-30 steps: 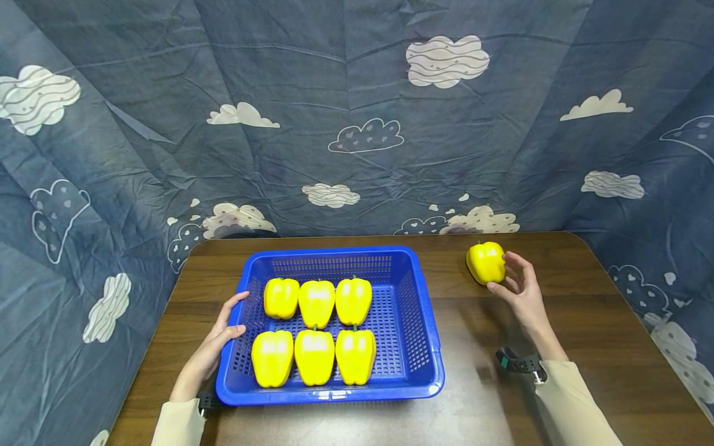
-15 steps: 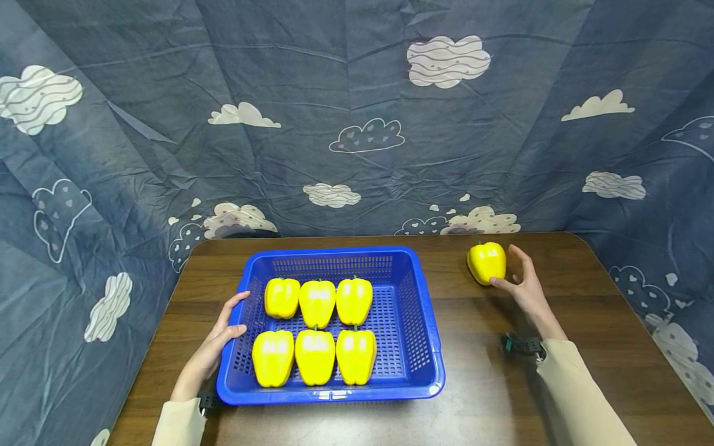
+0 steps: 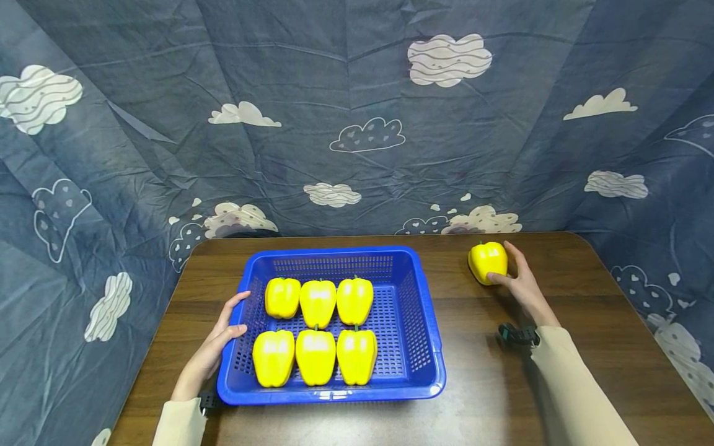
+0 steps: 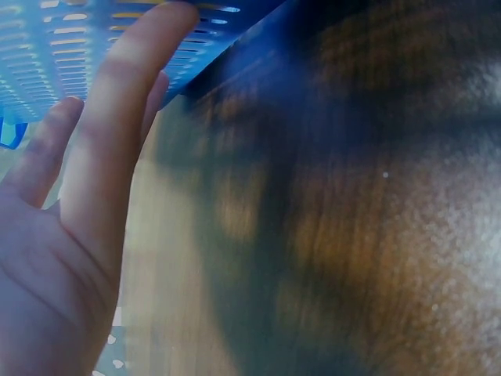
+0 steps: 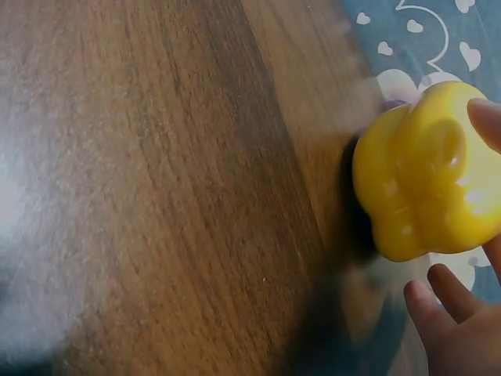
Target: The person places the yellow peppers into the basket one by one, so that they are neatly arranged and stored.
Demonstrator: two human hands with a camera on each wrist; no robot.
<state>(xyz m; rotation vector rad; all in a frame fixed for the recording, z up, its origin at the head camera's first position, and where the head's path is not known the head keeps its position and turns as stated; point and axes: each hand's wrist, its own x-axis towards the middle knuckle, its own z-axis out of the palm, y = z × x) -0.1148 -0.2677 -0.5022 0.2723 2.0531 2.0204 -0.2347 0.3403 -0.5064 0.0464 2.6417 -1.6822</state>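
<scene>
In the head view my left hand (image 3: 205,354) rests at the left rim of a blue plastic basket (image 3: 428,328), thumb and index finger laid straight over the edge. The left wrist view shows its digits (image 4: 109,133) extended against the slotted wall (image 4: 66,55). Several yellow bell peppers (image 3: 315,357) stand in two rows inside the basket. Another yellow bell pepper (image 3: 488,262) sits on the table at the far right. My right hand (image 3: 527,286) holds it between thumb and index finger. In the right wrist view, the other fingers (image 5: 450,294) stand apart below this bell pepper (image 5: 427,184).
The brown wooden table (image 3: 463,365) ends at a back edge just behind the lone bell pepper. A dark blue cloth (image 3: 368,179) with cloud prints hangs behind and around it. The basket's right part shows its bare perforated floor.
My right hand drew slightly away from the lone bell pepper, then came back, its thumb now further over the front. That bell pepper hardly shifted. My left hand and the basket stayed put.
</scene>
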